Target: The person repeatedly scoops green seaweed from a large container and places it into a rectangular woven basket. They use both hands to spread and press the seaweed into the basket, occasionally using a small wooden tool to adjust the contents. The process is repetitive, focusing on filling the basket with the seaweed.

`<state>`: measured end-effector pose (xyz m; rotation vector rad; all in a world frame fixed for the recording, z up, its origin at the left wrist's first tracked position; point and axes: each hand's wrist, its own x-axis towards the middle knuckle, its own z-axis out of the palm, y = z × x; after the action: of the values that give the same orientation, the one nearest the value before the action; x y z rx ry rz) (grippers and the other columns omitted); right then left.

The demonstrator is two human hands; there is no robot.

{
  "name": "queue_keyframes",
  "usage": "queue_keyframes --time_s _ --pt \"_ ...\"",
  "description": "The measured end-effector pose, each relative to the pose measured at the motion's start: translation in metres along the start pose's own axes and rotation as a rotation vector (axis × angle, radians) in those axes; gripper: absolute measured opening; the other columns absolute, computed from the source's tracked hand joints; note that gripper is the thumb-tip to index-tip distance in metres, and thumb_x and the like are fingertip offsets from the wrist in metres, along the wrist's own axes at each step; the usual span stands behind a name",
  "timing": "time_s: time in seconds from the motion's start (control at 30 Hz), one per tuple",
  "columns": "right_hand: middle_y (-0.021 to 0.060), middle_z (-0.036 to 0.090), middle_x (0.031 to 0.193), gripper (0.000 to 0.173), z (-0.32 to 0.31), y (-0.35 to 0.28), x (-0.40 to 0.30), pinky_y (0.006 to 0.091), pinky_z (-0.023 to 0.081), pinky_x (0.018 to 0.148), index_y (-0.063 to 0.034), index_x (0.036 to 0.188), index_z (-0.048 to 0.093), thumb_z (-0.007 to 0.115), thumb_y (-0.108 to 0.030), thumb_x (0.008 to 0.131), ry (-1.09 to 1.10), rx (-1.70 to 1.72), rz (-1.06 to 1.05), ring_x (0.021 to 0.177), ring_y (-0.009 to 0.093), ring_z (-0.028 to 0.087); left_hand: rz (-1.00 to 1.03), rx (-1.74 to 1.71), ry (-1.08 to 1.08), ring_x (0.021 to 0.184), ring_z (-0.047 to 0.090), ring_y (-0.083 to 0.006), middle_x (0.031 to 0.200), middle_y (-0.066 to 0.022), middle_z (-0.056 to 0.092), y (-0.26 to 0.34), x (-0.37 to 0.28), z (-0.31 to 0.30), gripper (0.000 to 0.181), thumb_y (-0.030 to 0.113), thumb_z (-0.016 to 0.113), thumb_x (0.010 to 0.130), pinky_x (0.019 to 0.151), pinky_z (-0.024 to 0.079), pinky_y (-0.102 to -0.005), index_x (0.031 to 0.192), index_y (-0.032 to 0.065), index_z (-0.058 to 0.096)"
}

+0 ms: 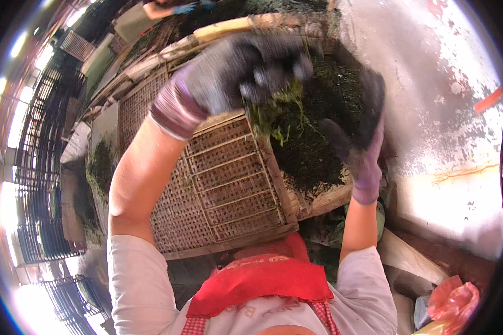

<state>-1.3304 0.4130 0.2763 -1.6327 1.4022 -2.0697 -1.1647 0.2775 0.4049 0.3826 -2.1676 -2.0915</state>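
My left hand (255, 71), in a grey and black work glove with a purple cuff, is raised over the top edge of a woven tray and blurred. Its fingers are curled around green plant strands (293, 104) that hang below it. My right hand (356, 121), gloved in the same way, is spread with thumb and fingers apart, over a heap of dark green plant material (306, 159). The woven lattice tray (234, 180), with a wooden frame and thin crossbars, lies in front of me, left of the heap. Few strands show on it.
A mottled wall (423, 104) rises on the right. Wooden beams (222, 31) run behind the tray. Black racks (37, 167) stand at the left. A co-worker's blue-gloved hand (184, 8) shows at the top. A red plastic bag (452, 297) lies at the lower right.
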Motion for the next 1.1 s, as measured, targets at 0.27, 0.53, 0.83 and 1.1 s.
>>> queue_keyframes --time_s 0.27,0.53,0.83,1.1 --pt "0.0111 0.057 0.105 0.057 0.125 0.054 -0.050 0.0356 0.041 0.089 -0.0100 0.121 0.049 0.072 -0.013 0.070 -1.110 -0.288 0.138 0.101 0.026 0.052 -0.620 -0.199 0.173 0.048 0.043 -0.0006 0.075 0.0010 0.059 -0.098 -0.146 -0.035 0.033 0.028 0.058 0.087 0.039 0.031 -0.0147 0.107 0.0026 0.057" --pt "0.0074 0.062 0.098 0.037 0.085 0.171 -0.017 0.0279 0.047 0.082 -0.0010 0.112 0.055 0.058 0.006 0.076 -0.765 -0.582 0.410 0.088 0.015 0.058 -0.230 -0.533 0.450 0.100 0.052 -0.0152 0.120 -0.0106 0.051 -0.264 -0.136 -0.094 0.040 0.025 0.042 0.094 0.088 0.043 -0.0267 0.126 0.0014 0.042" --pt "0.0139 0.058 0.111 0.031 0.211 0.174 -0.080 0.0306 0.045 0.083 -0.0009 0.123 0.044 0.043 -0.009 0.093 -0.674 0.550 0.948 0.095 0.022 0.057 -0.176 -0.010 0.076 0.083 0.061 -0.0195 0.102 -0.0155 0.060 -0.316 -0.254 -0.177 0.037 0.015 0.052 0.089 0.072 0.051 -0.0303 0.119 -0.0057 0.047" --pt "0.0108 0.061 0.100 0.031 0.254 0.152 -0.095 0.0331 0.046 0.080 0.0021 0.104 0.058 0.053 -0.025 0.089 -0.448 0.191 1.235 0.086 0.020 0.058 -0.672 0.993 0.889 0.082 0.054 -0.0243 0.097 -0.0141 0.056 -0.270 -0.326 -0.148 0.032 0.014 0.040 0.090 0.066 0.050 -0.0325 0.119 0.0067 0.050"
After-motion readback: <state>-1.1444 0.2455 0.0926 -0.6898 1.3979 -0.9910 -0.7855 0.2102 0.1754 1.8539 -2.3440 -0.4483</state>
